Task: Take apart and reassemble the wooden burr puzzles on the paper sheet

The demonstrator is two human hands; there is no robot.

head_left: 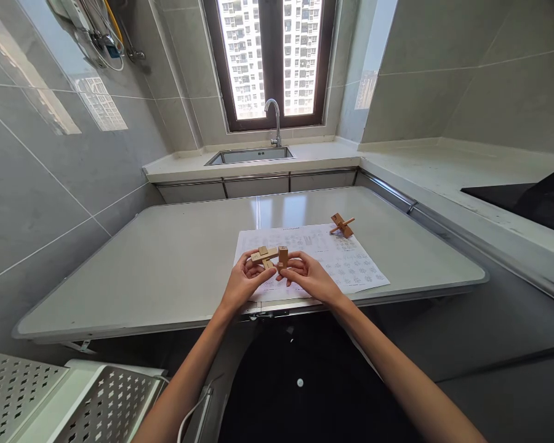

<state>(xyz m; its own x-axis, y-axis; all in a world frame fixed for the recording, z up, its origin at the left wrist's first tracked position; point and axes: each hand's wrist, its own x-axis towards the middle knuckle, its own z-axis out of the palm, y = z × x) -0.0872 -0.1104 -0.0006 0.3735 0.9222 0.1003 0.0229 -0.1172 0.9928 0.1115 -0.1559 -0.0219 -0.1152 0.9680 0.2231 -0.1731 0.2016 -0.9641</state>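
Note:
Over the front part of a printed paper sheet (314, 246), both my hands hold wooden puzzle pieces. My left hand (244, 280) is closed round a cluster of light wooden puzzle pieces (264, 253) that cross one another. Close beside it, my right hand (309, 275) pinches a darker wooden puzzle piece (283, 253), which stands upright between its fingers. The two lots nearly meet; I cannot tell whether they touch. Further back on the right, a brown wooden puzzle assembly (342, 226) with a thin rod across it rests at the sheet's edge.
The sheet lies on a white folding table (143, 264). Behind it are a counter with a sink (252, 155), a faucet (276, 123) and a window. A black bag (535, 197) lies on the right counter. A perforated pale green rack (74, 400) stands at lower left.

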